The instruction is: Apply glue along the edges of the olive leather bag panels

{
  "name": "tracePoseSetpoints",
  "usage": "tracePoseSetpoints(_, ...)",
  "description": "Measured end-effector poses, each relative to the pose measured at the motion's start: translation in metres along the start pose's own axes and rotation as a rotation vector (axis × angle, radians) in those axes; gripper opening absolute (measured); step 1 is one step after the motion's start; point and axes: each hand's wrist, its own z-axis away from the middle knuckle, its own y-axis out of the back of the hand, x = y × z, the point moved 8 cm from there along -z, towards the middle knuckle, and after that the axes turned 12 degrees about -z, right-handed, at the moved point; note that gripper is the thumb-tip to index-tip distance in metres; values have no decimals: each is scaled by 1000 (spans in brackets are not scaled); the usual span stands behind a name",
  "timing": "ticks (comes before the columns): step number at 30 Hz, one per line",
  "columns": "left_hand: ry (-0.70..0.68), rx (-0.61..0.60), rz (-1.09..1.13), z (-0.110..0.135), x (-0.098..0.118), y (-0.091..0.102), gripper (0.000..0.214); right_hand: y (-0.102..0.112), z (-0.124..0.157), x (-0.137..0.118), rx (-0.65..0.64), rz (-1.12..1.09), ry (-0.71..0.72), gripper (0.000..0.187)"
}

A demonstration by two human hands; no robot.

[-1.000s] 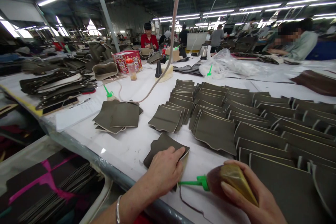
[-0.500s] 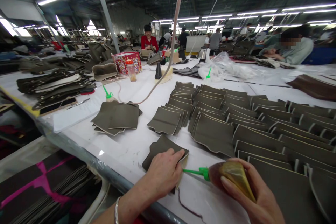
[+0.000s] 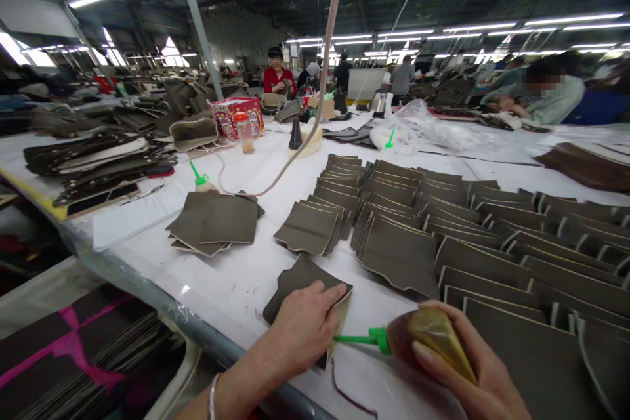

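Note:
My left hand (image 3: 304, 331) lies with curled fingers on a dark olive leather piece (image 3: 291, 281) near the front edge of the white table (image 3: 236, 275), pressing it down and lifting its right edge. My right hand (image 3: 472, 374) is wrapped round a squeeze bottle of amber glue (image 3: 428, 338). The bottle's green nozzle (image 3: 359, 340) points left and touches the raised edge of the leather piece beside my left fingers.
Rows of overlapping olive leather pieces (image 3: 443, 230) cover the table to the right. A smaller stack (image 3: 214, 222) and a green-capped glue bottle (image 3: 199, 177) lie to the left. A hose (image 3: 315, 111) hangs down over the table. Other people (image 3: 278, 75) work at the far benches.
The nozzle tip has slid slightly along the leather piece's edge. My left hand stays on the piece. The view has shifted a little.

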Motion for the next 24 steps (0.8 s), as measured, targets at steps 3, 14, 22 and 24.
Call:
tracePoseSetpoints(3,6,3,13,0,-2,0,52,4,-5,0,-6,30,24,55)
tracePoseSetpoints(14,-14,29,67,-2,-3,1,53,9,-9,3,-47,84,49,52)
tracePoseSetpoints(22,-16,22,77,-2,-3,2,53,1,-10,7,-159,44,25,54)
tracePoseSetpoints(24,-21,21,80,-2,-3,2,53,5,-10,6,-101,62,44,54)
